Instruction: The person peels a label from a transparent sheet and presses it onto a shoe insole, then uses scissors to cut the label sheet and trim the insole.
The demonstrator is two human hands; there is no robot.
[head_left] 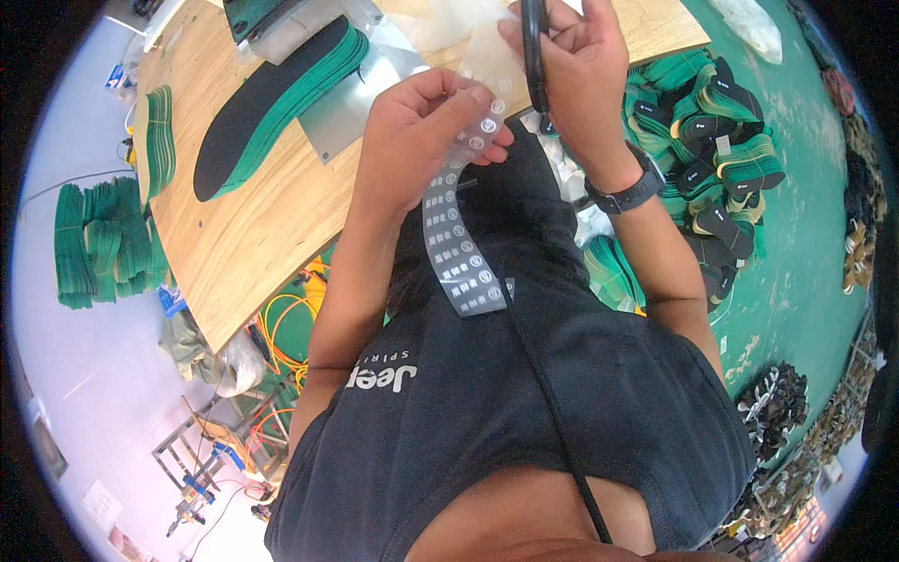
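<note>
Slowly, I pinch the clear sticker strip (465,201) tight in my left hand (421,126) just over my chest, near the table (253,234), and my right hand (571,66), closed around the black tool (534,56), should peel one sticker without tearing it.

Glossy plastic sticker strip (461,234) (wooden table (272,215))
</note>
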